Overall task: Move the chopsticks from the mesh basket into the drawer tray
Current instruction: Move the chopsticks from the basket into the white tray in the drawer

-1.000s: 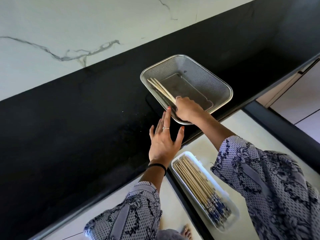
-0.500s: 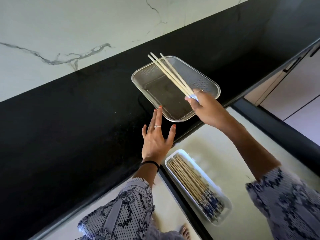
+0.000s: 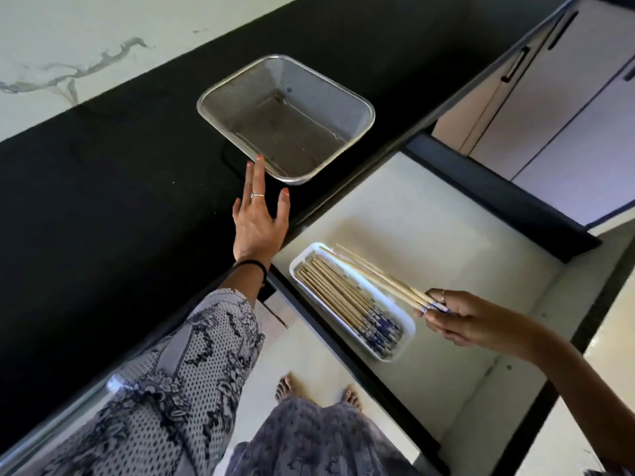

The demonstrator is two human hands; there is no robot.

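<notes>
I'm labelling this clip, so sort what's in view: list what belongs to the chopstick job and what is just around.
Belongs to the job:
mesh basket
held chopsticks, pinched in the right hand
white tray with stored chopsticks
open drawer

Just around:
left hand, flat on the black counter
cupboard doors
marble wall

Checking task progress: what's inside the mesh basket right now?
The mesh basket shows only bare mesh, with no chopsticks inside. Nothing covers it. The right hand holds chopsticks over the drawer tray.
</notes>
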